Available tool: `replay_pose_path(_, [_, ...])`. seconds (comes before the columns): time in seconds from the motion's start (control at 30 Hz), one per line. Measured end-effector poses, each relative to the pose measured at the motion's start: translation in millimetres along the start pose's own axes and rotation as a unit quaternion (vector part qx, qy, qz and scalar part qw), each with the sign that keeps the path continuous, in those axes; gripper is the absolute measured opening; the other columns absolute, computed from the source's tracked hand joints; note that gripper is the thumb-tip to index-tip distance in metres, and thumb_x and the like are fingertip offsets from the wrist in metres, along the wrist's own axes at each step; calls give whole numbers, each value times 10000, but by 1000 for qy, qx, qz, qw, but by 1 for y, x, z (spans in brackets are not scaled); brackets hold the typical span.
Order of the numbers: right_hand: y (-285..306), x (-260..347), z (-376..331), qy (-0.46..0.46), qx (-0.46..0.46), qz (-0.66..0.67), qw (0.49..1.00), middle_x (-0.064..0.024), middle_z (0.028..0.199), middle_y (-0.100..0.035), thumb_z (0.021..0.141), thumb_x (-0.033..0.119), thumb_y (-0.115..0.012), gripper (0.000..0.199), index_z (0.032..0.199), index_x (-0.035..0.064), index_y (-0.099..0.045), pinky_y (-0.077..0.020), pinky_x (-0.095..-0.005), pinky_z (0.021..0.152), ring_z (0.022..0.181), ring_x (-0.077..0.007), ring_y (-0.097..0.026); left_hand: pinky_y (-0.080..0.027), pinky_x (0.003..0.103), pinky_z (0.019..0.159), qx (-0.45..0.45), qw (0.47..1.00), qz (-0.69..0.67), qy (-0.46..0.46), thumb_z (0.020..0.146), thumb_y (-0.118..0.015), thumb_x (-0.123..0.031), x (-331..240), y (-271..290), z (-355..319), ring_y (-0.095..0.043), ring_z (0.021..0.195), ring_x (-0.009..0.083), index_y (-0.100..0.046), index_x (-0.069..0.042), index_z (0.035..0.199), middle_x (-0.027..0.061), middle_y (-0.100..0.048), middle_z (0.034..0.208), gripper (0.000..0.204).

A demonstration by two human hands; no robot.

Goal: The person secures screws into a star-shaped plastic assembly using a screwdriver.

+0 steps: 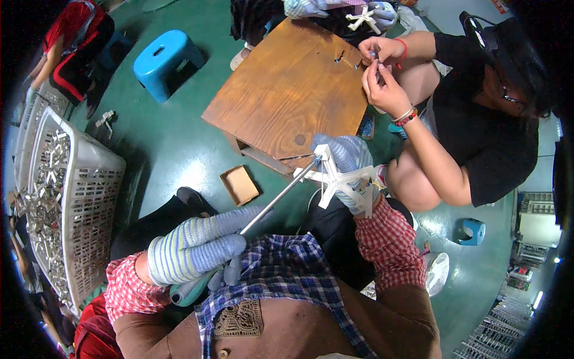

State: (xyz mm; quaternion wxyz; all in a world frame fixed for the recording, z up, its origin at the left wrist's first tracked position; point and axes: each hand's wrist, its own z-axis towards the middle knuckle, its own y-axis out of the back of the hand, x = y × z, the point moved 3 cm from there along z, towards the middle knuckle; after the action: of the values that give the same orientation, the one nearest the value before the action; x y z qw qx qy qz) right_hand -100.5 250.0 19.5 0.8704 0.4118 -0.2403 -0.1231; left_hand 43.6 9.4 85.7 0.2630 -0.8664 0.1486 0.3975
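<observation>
My left hand (pixel 194 248), in a striped knit glove, is closed around a screwdriver (pixel 277 199) with a long metal shaft and a green handle, most of it hidden by the glove. The shaft slants up and right, its tip touching the end of one arm of a white star-shaped base (pixel 335 178). Gripping that base from behind is my right hand (pixel 353 160), also gloved. Several arms of the base spread out in front of the palm. Whether a screw sits at the tip is too small to tell.
A wooden table (pixel 293 90) stands ahead, with a small open cardboard box (pixel 240 185) on the floor beside it. At left is a white basket (pixel 95 197) full of metal-and-white parts. A blue stool (pixel 164 63) stands beyond. A co-worker (pixel 496 125) handles something small at right.
</observation>
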Motion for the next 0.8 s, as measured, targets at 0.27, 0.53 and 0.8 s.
replay_pose_path(0.27, [-1, -3, -3, 33, 2, -12, 999, -13, 954, -685, 689, 303, -751, 472, 1121, 134, -662, -488, -331, 606, 715, -214, -639, -493, 232, 538, -13, 1000, 20, 3, 988, -470, -251, 4, 0, 1, -640, 612, 139, -324, -47, 1456, 102, -657, 722, 531])
replay_pose_path(0.53, [9, 7, 5, 91, -11, -71, 993, 5, 908, -668, 680, 256, -732, 495, 1161, 171, -650, -479, -319, 581, 695, -191, -619, -498, 321, 559, -114, 929, 328, -126, 965, -471, -215, 17, 7, 0, -621, 576, 286, -361, -88, 1446, 178, -587, 652, 509])
replay_pose_path(0.8, [14, 15, 10, 98, 38, -119, 987, 12, 889, -650, 692, 240, -703, 509, 1191, 164, -638, -475, -313, 573, 696, -166, -610, -499, 327, 636, -159, 930, 319, -84, 965, -482, -183, 23, 24, 8, -623, 632, 264, -458, -134, 1398, 161, -618, 713, 437])
